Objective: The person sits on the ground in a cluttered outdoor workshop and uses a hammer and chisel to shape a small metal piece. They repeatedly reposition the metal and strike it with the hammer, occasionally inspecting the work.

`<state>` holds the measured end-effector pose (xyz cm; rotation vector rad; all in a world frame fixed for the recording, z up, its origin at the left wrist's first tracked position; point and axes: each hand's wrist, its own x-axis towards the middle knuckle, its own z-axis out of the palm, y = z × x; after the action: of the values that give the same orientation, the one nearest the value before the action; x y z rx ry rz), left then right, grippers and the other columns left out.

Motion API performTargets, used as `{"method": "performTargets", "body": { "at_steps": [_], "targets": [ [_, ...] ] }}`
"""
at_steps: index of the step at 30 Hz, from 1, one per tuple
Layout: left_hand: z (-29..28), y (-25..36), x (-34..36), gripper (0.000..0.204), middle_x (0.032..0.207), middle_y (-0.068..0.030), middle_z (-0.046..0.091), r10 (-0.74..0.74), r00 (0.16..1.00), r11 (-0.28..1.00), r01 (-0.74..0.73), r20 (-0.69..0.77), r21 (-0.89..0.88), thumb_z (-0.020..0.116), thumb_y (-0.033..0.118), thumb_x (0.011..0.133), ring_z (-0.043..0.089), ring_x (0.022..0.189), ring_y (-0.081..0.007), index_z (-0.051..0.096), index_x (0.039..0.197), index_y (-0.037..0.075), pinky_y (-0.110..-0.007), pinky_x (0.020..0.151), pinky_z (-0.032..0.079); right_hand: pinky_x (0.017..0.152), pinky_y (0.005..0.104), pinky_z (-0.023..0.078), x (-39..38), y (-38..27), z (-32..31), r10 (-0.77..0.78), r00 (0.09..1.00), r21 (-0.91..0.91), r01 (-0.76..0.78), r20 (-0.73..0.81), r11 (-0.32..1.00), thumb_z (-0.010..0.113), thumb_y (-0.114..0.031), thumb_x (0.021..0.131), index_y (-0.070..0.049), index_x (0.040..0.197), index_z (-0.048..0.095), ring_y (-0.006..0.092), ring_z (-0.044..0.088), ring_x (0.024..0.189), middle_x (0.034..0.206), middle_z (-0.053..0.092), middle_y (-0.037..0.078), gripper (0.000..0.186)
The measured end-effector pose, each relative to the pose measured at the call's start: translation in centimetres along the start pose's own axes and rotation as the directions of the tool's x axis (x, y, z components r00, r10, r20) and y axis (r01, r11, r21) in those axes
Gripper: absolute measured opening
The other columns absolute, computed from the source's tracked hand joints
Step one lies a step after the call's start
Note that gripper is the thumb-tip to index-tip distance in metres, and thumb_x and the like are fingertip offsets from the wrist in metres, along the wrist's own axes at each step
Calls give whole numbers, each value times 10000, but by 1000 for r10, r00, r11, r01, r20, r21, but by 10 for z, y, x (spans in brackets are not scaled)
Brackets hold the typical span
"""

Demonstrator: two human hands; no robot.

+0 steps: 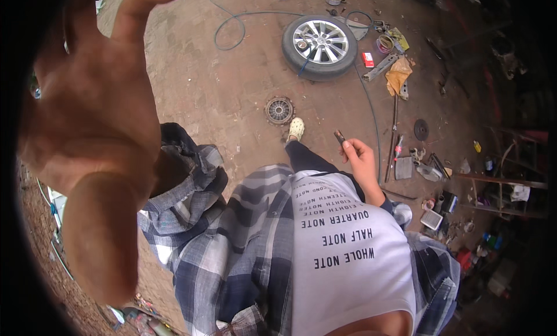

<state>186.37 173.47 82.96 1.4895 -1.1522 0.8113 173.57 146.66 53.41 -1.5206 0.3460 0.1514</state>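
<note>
My left hand [93, 115] is raised very close to the camera, filling the left of the view, its fingers apart and nothing visible in it. My right hand [358, 161] is in front of my white shirt, with fingers closed on a small dark metal piece [340, 137] that I cannot identify. Beyond it on the floor lies a round metal clutch-like part [280, 111], beside my foot in a pale clog [296, 128].
A car wheel [328, 46] with a silver rim lies ahead, near a looping hose [229, 46]. To the right are scattered metal bars [393, 133], a yellowish cloth [398, 75], a dark disc [422, 129], assorted tools and a red metal frame [493, 179].
</note>
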Motion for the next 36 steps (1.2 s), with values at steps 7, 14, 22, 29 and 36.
{"method": "performTargets", "body": {
  "at_steps": [7,14,22,29,36],
  "targets": [
    [-1,-148,-196,373,1101,-90,582,-971,237,241,950,-45,-197,618,183,891,548,1000,-169,548,1193,-24,-283,831,445,557,236,410,151,-42,94,-82,967,-104,110,243,989,627,-231,880,-7,860,633,67,530,612,696,604,16,225],
    [-6,-236,-249,243,932,-70,561,-998,-21,-42,912,56,-407,560,238,941,545,838,-136,554,969,-3,-246,728,442,586,344,417,283,-84,179,-238,737,-186,443,632,877,662,-302,836,-14,822,633,232,550,640,679,565,91,290],
    [-50,-444,-226,361,702,-4,492,-981,-43,-65,992,190,-109,476,323,973,435,626,-82,534,776,26,-223,561,347,600,344,421,431,-106,254,-229,880,-223,342,416,913,673,-293,823,-31,813,640,230,553,663,681,557,89,265],
    [-66,-565,-169,339,655,30,502,-817,-55,-87,996,575,-27,515,299,964,419,583,-38,586,811,5,-211,517,327,592,349,420,506,-151,271,-228,959,-363,275,169,890,709,-255,781,-34,801,633,239,551,645,691,563,86,235],
    [-24,-673,-134,315,595,39,476,-793,-68,-78,997,605,10,536,289,956,401,489,-20,591,817,11,-192,447,292,623,356,445,603,-171,252,-116,993,-295,110,-2,949,688,-231,797,-33,828,650,246,573,686,728,600,93,204]
  ]
}}
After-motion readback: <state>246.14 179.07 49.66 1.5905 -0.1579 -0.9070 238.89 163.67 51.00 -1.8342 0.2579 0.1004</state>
